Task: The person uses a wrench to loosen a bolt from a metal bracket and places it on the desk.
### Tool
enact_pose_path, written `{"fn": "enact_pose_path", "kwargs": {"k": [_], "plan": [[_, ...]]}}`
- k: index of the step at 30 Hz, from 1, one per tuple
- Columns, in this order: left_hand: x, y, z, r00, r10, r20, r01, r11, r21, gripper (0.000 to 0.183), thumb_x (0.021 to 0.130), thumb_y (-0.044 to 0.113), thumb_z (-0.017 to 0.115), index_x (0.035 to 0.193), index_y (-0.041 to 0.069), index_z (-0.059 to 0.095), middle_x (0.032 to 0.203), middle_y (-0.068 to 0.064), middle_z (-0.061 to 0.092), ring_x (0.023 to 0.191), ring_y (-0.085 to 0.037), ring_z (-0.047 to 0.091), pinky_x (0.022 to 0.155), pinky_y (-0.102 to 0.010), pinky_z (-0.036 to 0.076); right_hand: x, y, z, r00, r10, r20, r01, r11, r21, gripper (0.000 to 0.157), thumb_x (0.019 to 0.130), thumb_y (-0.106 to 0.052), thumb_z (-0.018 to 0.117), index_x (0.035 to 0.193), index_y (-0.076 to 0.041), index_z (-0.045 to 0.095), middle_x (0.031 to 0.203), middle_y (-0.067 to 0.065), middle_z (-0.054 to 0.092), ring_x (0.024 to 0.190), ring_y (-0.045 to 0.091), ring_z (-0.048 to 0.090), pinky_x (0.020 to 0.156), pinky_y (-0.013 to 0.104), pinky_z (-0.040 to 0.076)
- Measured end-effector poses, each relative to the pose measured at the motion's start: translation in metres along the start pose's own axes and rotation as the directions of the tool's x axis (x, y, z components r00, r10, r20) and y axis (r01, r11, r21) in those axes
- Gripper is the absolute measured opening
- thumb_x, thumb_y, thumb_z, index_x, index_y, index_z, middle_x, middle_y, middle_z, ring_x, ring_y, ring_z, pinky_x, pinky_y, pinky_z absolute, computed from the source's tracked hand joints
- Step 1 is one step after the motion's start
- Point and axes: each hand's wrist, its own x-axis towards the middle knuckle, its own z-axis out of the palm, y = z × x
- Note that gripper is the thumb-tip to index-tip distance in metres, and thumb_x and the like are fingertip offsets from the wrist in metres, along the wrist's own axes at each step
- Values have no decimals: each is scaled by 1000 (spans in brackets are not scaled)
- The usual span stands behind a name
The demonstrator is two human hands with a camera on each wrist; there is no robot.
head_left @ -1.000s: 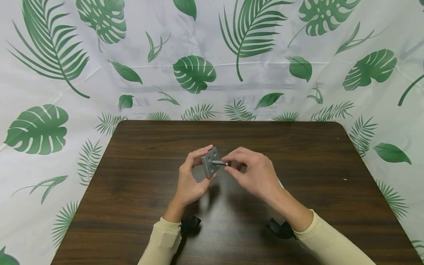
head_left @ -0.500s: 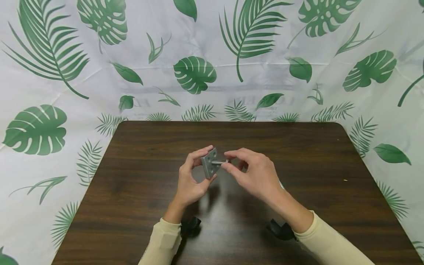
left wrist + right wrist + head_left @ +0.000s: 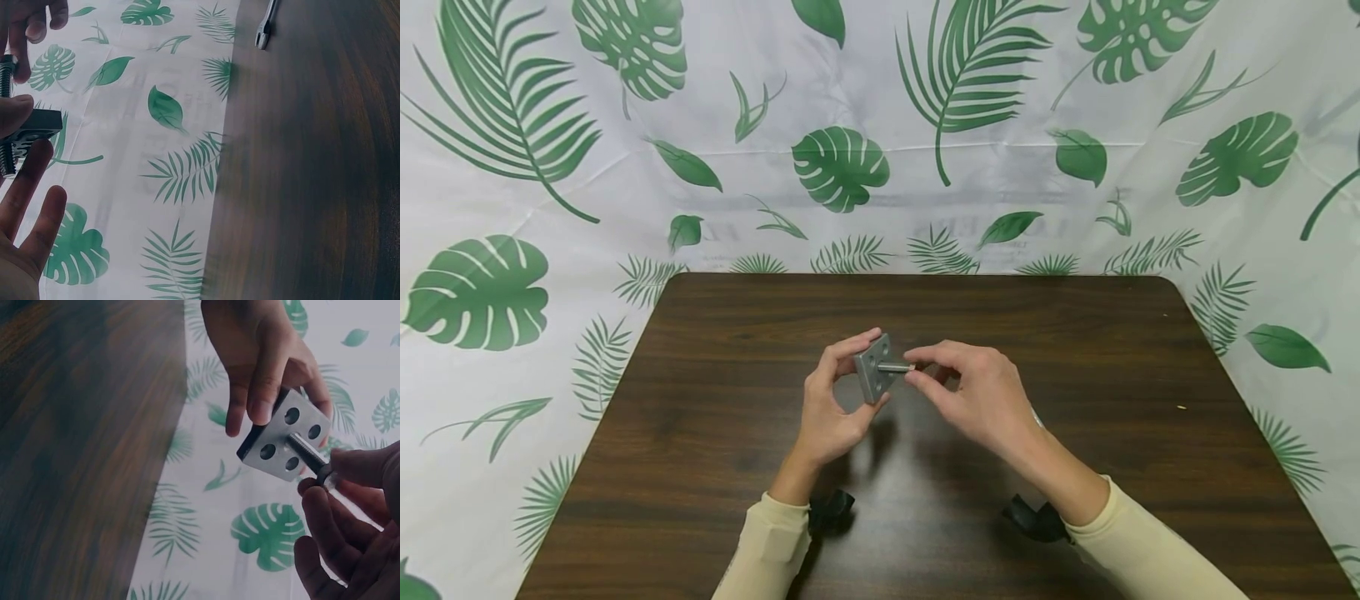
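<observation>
In the head view my left hand (image 3: 835, 412) holds a square grey metal plate (image 3: 869, 372) by its edges, tilted above the table. Four-sided and drilled near its corners, the plate (image 3: 275, 433) shows its face in the right wrist view. A bolt (image 3: 306, 453) stands out from the middle of that face. My right hand (image 3: 981, 392) pinches the bolt's head between thumb and fingers. Seen from the left wrist, the threaded bolt (image 3: 5, 81) extends on both sides of the plate (image 3: 47, 120), partly behind my thumb.
A dark wood-grain table (image 3: 737, 325) lies below both hands. One end of a wrench (image 3: 263, 37) shows on it in the left wrist view. Behind hangs a white leaf-print sheet (image 3: 730, 225). Black straps (image 3: 831, 510) are at my wrists.
My right thumb and fingertips have shifted slightly around the bolt's head, moving in and then back a little. The left hand and plate stay almost still.
</observation>
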Motion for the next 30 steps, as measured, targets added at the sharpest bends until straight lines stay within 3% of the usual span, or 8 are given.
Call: {"fn": "enact_pose_path", "kwargs": {"k": [5, 12, 20, 25, 30], "plan": [[-1, 0, 0, 1000, -3, -1, 3, 1000, -1, 62, 65, -20, 76, 120, -17, 47, 128, -32, 55, 104, -37, 64, 79, -37, 53, -1, 1, 0, 996, -87, -4, 87, 996, 19, 23, 81, -14, 82, 102, -21, 77, 98, -16, 67, 68, -5, 58, 58, 27, 48], [-2, 1, 0, 1000, -5, 0, 5, 1000, -4, 62, 65, -19, 76, 120, -17, 47, 128, -32, 55, 104, -36, 64, 80, -36, 53, -3, 1, 0, 995, -100, -19, 101, 994, 39, 30, 79, -14, 83, 107, -22, 76, 100, -15, 67, 68, -5, 59, 58, 27, 48], [-1, 1, 0, 1000, 0, 5, 1, 1000, -4, 63, 64, -21, 75, 121, -17, 47, 128, -32, 55, 104, -38, 64, 79, -39, 54, -2, 0, 1, 999, 8, -53, -7, 1000, 7, 29, 85, -33, 77, 112, -21, 75, 84, -16, 67, 63, 0, 55, 54, 28, 43], [-1, 1, 0, 1000, 2, 9, -2, 1000, -6, 62, 66, -19, 75, 121, -17, 47, 128, -32, 55, 104, -38, 64, 78, -40, 54, -1, -1, 2, 996, 88, -7, -88, 996, -11, 23, 91, -36, 71, 106, -20, 77, 73, -17, 65, 59, 4, 53, 52, 29, 43], [-2, 1, 0, 1000, 2, 7, -2, 1000, -7, 63, 65, -19, 75, 121, -17, 47, 128, -32, 55, 104, -37, 64, 79, -38, 54, -1, -1, 3, 997, 70, 15, -70, 997, 9, 21, 90, -33, 72, 105, -19, 77, 71, -17, 65, 60, 2, 54, 53, 28, 44]]}}
